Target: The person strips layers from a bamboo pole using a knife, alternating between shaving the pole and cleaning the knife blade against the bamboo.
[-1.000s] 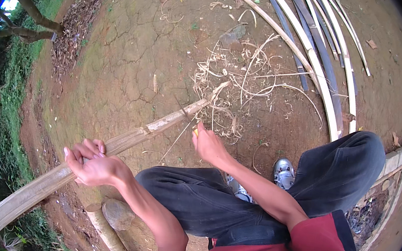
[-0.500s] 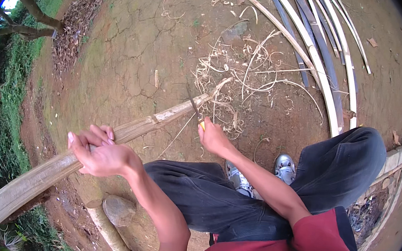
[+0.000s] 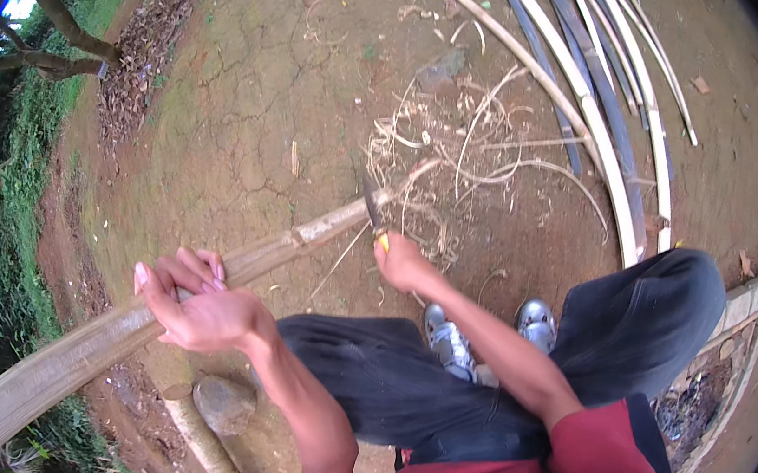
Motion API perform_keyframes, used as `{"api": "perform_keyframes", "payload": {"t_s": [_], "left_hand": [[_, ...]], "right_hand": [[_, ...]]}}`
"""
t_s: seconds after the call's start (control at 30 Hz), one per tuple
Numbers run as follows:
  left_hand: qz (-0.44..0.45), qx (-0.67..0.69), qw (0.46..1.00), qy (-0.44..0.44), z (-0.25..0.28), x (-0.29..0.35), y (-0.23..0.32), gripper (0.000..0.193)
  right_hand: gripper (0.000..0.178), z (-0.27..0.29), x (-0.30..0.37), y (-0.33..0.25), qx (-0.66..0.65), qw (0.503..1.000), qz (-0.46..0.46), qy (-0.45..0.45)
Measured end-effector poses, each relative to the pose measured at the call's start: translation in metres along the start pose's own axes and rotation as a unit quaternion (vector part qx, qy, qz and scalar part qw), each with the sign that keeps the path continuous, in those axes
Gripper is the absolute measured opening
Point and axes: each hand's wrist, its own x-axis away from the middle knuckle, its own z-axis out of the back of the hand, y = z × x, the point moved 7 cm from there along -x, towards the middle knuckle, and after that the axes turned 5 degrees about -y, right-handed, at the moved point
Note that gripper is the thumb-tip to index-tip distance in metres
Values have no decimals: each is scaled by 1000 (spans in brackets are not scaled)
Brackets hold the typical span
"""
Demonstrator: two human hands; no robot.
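A long, pale split bamboo length [image 3: 91, 339] runs slantwise from the lower left up to the middle, with a node partway along and a narrower far end. My left hand [image 3: 211, 315] is palm up with its fingers curled at the bamboo, gripping its middle part; the contact under the palm is hidden. In my right hand [image 3: 404, 263], closed around the yellow handle, is a knife [image 3: 371, 200]. Its dark blade lies across the bamboo near the far end. Curly shavings [image 3: 449, 156] are scattered on the ground just beyond that end.
Several long bamboo strips [image 3: 590, 111], pale and dark, lie at the upper right. A stone [image 3: 224, 404] and a short log [image 3: 207, 446] are below my left forearm. My bent knee [image 3: 662, 297] and shoes [image 3: 451, 343] are at the right. Branches [image 3: 63, 18] rise far left.
My left hand and the bamboo have shifted slightly to the right and down. The knife stays near the far end, its blade turned a little more upright.
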Motion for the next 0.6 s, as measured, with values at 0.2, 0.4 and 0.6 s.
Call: {"api": "perform_keyframes", "payload": {"t_s": [0.2, 0.4, 0.6], "left_hand": [[-1, -2, 1000, -24, -2, 2, -1, 33], [22, 83, 993, -84, -18, 11, 7, 31], [-19, 26, 998, -53, -15, -3, -1, 33]], "right_hand": [[27, 28, 44, -92, -20, 998, 53, -5], [27, 23, -28, 115, 230, 963, -120, -78], [32, 21, -6, 23, 14, 995, -96, 34]]}}
